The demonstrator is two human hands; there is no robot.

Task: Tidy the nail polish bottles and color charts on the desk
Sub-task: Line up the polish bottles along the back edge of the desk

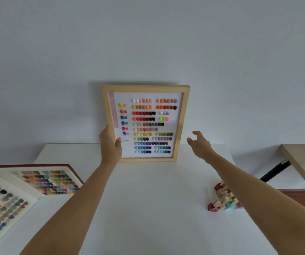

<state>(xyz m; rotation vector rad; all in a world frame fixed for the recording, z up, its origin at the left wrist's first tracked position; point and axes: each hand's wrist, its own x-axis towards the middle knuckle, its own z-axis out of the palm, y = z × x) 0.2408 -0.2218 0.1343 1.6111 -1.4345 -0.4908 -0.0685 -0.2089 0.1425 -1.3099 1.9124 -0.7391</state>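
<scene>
Head view: framed color chart (pixel 149 124) stands upright at the desk's (pixel 148 208) far edge, leaning on the wall (pixel 148 43). Left hand (pixel 110 144) grips the frame's left rail, thumb on the front, fingers behind. Right hand (pixel 198 144) hovers just right of the frame, fingers spread and curled, touching nothing. Nail polish bottles (pixel 223 198) cluster on the desk's right side, partly hidden by the right forearm. Two swatch boards (pixel 26 188) lie flat at left.
</scene>
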